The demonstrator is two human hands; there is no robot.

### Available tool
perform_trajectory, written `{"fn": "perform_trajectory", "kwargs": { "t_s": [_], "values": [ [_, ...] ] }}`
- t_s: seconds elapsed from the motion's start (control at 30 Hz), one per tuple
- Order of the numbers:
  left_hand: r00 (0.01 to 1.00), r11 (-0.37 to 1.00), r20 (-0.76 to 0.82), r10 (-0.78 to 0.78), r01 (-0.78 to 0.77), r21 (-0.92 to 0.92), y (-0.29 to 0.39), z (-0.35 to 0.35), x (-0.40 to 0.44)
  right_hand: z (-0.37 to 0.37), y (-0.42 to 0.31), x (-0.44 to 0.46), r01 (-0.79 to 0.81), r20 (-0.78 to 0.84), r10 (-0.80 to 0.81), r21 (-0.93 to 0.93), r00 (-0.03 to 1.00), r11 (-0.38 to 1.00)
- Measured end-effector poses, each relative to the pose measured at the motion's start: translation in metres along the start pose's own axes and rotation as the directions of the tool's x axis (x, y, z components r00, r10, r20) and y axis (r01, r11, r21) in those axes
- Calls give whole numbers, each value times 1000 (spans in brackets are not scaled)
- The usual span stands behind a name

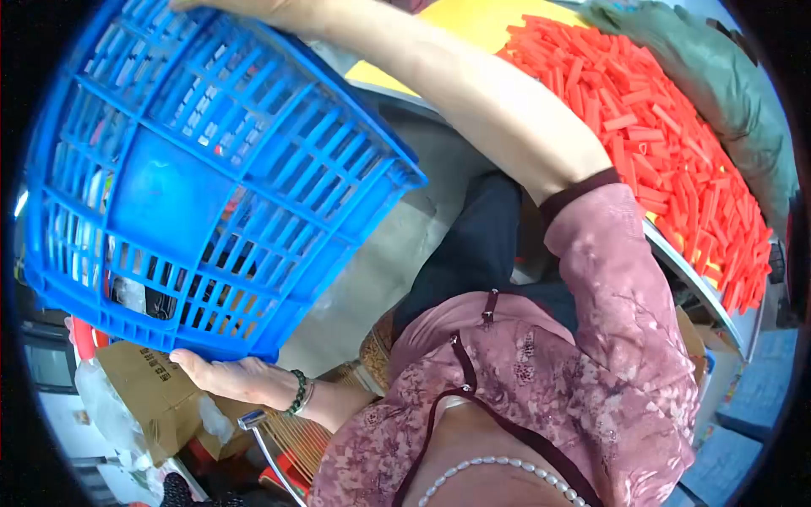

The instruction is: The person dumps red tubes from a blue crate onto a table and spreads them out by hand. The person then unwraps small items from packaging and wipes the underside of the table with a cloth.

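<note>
A blue plastic basket [173, 198] with slatted sides is held up, tilted, on the left of the head view. My left hand [232, 378], with a dark green bead bracelet [299, 392] at the wrist, grips its lower edge; the thumb shows and the other fingers are mostly hidden. Reaching across from the right, my right hand [245, 7] holds the basket's upper edge, partly cut off by the frame's top. Through the slats some whitish and dark shapes are visible, but I cannot tell whether they lie inside or beyond the basket.
A big pile of red strip-like pieces [650, 135] covers a table at the upper right, beside a yellow surface [473, 25] and green cloth [710, 76]. Below the basket stand an opened cardboard box [148, 397], clear plastic bags [106, 414] and a slatted chair [296, 439].
</note>
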State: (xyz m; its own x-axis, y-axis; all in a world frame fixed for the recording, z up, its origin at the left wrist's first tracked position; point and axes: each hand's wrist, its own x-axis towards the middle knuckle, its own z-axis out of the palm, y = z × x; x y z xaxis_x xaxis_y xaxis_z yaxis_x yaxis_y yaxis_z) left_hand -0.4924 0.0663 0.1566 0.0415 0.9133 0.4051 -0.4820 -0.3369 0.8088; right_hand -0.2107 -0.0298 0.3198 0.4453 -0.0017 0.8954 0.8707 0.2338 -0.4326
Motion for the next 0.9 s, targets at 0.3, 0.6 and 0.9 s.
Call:
{"fn": "perform_trajectory", "kwargs": {
  "t_s": [0.3,0.6,0.9],
  "values": [
    [935,864,-128,-331,355,357,-119,-49,25,37,143,-144,-395,97,433,-268,896,879],
    [863,758,-90,-497,483,438,-262,-61,13,37,171,-209,-448,84,510,-373,856,813],
    [929,585,8,-371,227,779,-406,-91,-4,37,179,-288,-490,77,530,-290,845,822]
  ]
}}
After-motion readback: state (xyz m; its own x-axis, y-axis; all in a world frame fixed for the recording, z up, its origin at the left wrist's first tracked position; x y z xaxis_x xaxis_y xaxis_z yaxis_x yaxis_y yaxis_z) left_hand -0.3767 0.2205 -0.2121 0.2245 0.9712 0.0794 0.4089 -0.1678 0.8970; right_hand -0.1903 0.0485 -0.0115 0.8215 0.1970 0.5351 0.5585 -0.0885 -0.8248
